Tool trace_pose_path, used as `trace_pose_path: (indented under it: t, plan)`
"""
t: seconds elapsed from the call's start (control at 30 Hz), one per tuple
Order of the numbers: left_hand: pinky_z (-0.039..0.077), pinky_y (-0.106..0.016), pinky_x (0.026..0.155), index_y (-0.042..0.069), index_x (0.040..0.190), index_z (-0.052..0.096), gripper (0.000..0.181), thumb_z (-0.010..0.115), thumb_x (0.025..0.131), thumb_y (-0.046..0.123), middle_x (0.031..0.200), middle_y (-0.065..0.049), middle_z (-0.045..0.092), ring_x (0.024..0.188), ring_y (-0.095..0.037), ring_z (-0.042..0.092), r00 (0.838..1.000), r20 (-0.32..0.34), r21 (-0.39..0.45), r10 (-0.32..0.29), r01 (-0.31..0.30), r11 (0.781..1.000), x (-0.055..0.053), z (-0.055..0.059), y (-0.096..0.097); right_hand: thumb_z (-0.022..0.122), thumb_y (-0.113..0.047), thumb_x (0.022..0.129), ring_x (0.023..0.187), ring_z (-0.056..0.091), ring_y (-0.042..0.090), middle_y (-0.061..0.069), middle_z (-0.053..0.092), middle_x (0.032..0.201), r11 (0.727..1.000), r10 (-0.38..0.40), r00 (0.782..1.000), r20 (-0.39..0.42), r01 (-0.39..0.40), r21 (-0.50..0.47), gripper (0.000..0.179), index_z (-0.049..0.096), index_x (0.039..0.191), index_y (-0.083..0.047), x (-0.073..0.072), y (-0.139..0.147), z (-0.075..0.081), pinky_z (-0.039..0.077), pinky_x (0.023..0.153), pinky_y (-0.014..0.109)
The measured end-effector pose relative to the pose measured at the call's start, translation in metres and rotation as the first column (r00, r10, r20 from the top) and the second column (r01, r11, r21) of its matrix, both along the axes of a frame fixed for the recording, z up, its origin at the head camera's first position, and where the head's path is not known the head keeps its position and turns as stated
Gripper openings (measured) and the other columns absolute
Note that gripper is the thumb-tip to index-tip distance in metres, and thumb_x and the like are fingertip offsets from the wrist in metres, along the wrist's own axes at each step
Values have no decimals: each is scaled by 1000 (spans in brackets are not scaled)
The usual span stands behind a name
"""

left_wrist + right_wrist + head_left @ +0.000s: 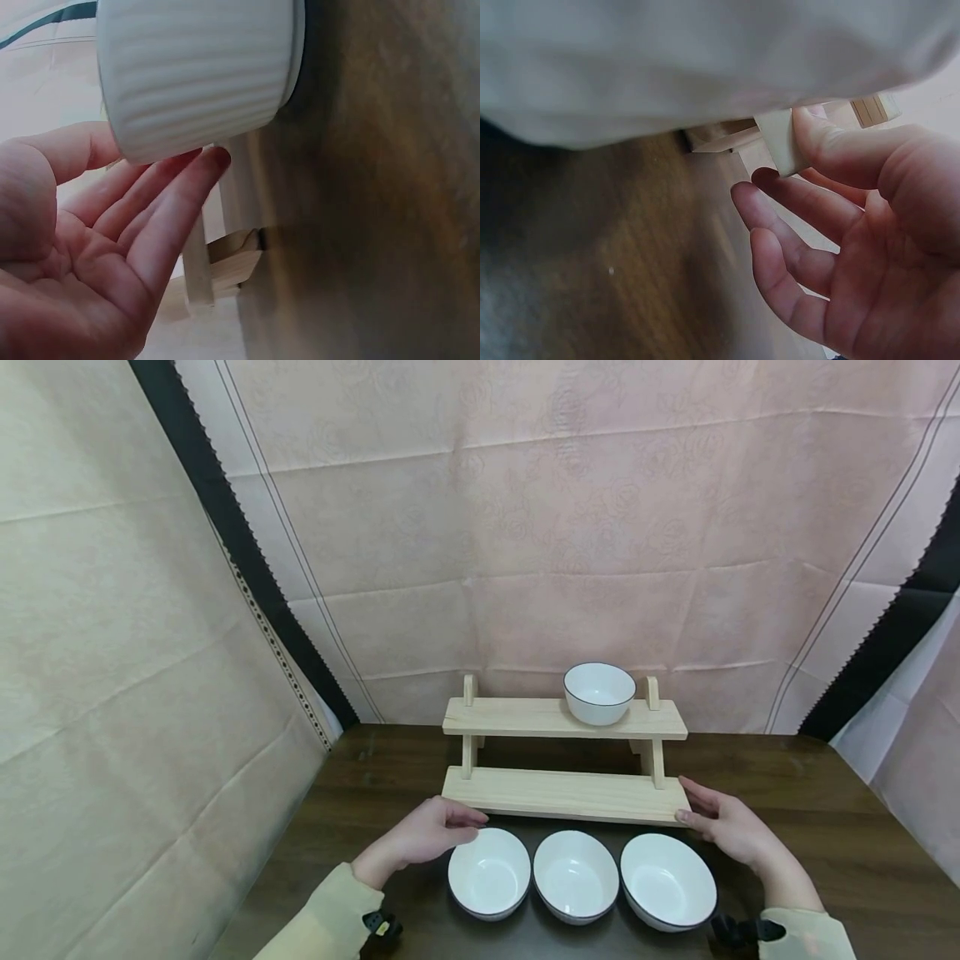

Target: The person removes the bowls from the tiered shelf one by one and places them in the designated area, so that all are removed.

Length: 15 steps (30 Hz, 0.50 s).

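A two-tier light wooden display stand (564,795) stands on the dark table, with one white bowl (599,695) on its upper board. Three white bowls with thin dark rims sit in a row before it: the left bowl (490,873), the middle bowl (576,877) and the right bowl (668,882). My left hand (423,837) is beside the left bowl, fingers extended towards the stand's front left corner, thumb at the bowl's rim. At the stand's right end, my right hand (733,827) pinches the lower board (780,142), thumb on one face and fingers against the other.
Brown wooden table (840,827) surrounds the stand on both sides. Behind it hangs a pale patterned cloth (585,527), with another cloth panel (135,693) along the left. The ribbed bowl side fills much of the left wrist view.
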<state>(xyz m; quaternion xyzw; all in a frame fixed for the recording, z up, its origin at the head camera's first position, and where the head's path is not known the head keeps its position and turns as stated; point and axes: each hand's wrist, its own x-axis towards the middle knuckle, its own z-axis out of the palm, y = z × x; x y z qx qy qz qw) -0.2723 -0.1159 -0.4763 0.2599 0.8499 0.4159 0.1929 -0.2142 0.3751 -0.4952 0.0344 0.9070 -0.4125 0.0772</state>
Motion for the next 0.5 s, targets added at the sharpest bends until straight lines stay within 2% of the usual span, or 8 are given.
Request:
trace_pose_path:
  t: [0.13,0.23,0.5]
  plan:
    - [65,-46,99,11,130,79,28,69,107,23,125,-8,83,112,-20,78,998,-53,-23,12,-14,1000,-2,7,2,65,-34,110,140,60,54,41,42,163,1000,-1,1000,3,1,3,81,26,169,4,-1,0,0,66,98,51]
    - [66,-44,97,11,130,79,28,68,108,25,122,-6,83,110,-20,78,997,-75,-10,30,-31,999,-4,16,5,66,-34,110,139,61,54,41,42,163,1000,-3,1000,4,3,4,81,26,169,4,-1,0,0,66,97,51]
    - [69,-34,86,4,128,78,29,70,107,22,118,-11,82,102,-24,81,990,-105,124,95,-82,989,-16,39,20,66,-34,109,138,63,52,42,43,162,1000,-1,1000,1,1,4,81,26,169,4,-1,0,0,66,96,49]
